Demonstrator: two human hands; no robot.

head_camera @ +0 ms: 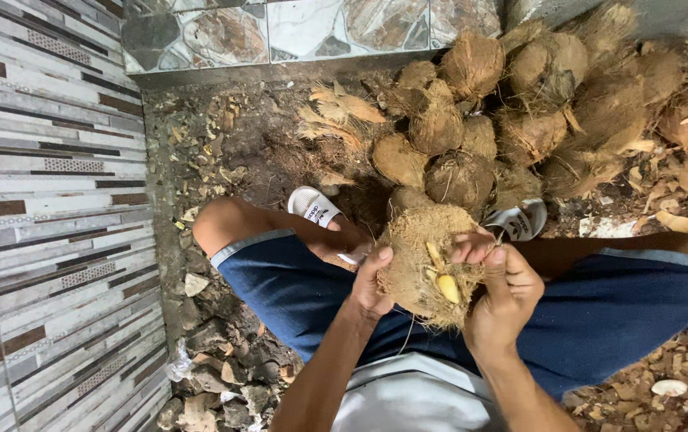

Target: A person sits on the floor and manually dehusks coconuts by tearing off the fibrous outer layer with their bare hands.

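I hold a fibrous, partly husked brown coconut (422, 260) between my knees, with a small yellow sprout showing on its near side. My left hand (370, 282) grips its left side. My right hand (498, 290) clasps its right side, fingers dug into the husk fibres near the sprout. My legs in blue shorts spread to either side, and my feet wear white sandals (314, 206).
A heap of husked and fibrous coconuts (520, 112) lies ahead on the dirt ground. Husk scraps and dry debris (224, 160) litter the soil. A striped tiled wall (48, 200) runs along the left, and a stone-patterned tiled wall (296, 28) stands behind.
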